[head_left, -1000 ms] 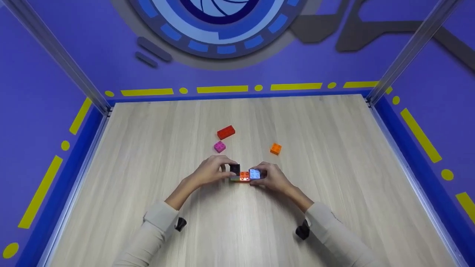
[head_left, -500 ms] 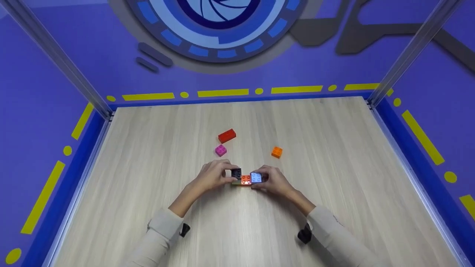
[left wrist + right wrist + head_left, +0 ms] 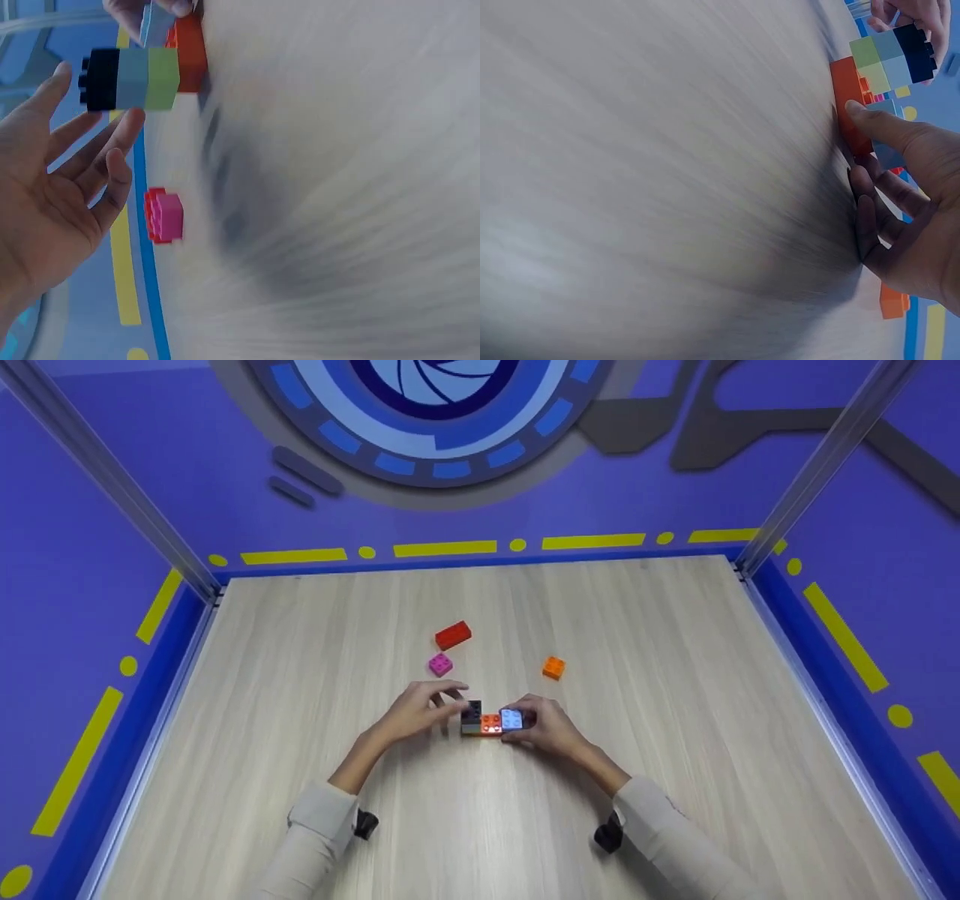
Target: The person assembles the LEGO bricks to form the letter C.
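Note:
A long orange-red building brick (image 3: 491, 724) lies on the table as the base of a small build. On its left end rises a stack: a green brick (image 3: 163, 79), a grey-blue brick (image 3: 133, 79) and a black brick (image 3: 101, 79) on top. A light blue brick (image 3: 511, 720) sits on the right end. My right hand (image 3: 551, 725) grips that end, thumb against the orange-red brick's side. Beside the stack my left hand (image 3: 415, 711) is spread, fingers loosely bent and holding nothing; the left wrist view shows a gap between most fingers and the stack.
Behind the left hand lie a pink brick (image 3: 440, 664) and a longer red brick (image 3: 453, 635). An orange brick (image 3: 553, 667) stands beyond the right hand. Blue panels (image 3: 480, 521) wall the wooden table (image 3: 637, 622) at the back and sides.
My left hand has let go of the black brick and drawn back to the left, its fingers opening. The black brick stays on the stack. The right hand keeps its grip.

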The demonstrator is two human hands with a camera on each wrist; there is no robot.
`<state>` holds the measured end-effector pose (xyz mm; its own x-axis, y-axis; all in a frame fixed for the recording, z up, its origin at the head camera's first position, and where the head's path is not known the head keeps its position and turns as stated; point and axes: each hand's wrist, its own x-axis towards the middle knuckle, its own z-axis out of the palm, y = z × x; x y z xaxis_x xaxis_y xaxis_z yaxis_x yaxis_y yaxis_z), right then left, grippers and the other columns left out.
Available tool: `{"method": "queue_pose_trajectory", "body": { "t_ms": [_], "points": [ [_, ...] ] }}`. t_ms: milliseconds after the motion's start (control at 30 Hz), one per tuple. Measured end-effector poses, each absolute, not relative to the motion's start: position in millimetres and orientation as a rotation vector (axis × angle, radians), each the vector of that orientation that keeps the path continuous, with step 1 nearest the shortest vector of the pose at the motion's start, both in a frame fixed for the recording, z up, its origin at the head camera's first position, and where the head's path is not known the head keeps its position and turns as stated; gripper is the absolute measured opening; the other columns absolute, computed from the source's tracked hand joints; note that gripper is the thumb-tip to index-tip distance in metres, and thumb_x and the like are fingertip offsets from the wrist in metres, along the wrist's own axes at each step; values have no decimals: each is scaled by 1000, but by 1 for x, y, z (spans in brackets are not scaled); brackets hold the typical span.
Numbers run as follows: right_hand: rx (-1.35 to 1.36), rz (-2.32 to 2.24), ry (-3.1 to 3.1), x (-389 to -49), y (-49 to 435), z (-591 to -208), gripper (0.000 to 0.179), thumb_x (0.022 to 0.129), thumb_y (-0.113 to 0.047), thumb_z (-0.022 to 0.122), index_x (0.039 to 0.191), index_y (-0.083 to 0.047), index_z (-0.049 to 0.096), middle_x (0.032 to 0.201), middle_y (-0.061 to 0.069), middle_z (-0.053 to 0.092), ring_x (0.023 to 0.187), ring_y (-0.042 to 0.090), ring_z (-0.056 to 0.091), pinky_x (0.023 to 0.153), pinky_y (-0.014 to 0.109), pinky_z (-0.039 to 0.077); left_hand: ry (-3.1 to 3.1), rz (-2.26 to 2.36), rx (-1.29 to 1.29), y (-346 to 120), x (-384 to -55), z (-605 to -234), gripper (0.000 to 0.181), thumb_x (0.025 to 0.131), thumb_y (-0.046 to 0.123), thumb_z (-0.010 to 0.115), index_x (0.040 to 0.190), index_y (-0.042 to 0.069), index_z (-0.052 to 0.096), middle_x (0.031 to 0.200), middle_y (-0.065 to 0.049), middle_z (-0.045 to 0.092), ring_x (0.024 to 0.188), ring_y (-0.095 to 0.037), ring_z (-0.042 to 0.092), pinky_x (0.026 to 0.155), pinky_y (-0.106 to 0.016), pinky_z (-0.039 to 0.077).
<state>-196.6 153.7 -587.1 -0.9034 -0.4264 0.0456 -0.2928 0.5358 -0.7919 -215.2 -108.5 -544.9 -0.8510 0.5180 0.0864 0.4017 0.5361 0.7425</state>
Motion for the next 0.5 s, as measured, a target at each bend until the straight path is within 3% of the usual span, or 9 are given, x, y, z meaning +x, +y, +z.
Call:
{"method": "queue_pose_trajectory", "body": {
  "t_ms": [133, 333, 500],
  "points": [
    [-585, -1301, 2618, -196, 153, -587, 40, 64, -23, 78, 102, -18, 66, 93, -9, 59, 85, 7, 53, 76, 24, 43, 2934, 1153, 568, -116, -232, -555, 31, 84, 34, 58, 106, 14, 62, 97, -3, 62, 72, -13, 56, 59, -29, 45],
    [-579, -1299, 2620, -195, 150, -588, 40, 63, -23, 78, 101, -17, 66, 92, -8, 60, 84, 8, 52, 73, 23, 42, 3031, 1153, 244, -115, -253, -568, 45, 72, 31, 72, 110, 10, 60, 105, -8, 59, 88, -22, 56, 70, -37, 45],
    [-581, -1297, 2620, -195, 151, -587, 41, 63, -24, 78, 102, -18, 66, 92, -7, 60, 83, 8, 52, 73, 23, 43, 3029, 1112, 111, -107, -264, -573, 49, 69, 30, 75, 111, 10, 59, 102, -7, 59, 92, -20, 55, 78, -37, 45]
  ]
}}
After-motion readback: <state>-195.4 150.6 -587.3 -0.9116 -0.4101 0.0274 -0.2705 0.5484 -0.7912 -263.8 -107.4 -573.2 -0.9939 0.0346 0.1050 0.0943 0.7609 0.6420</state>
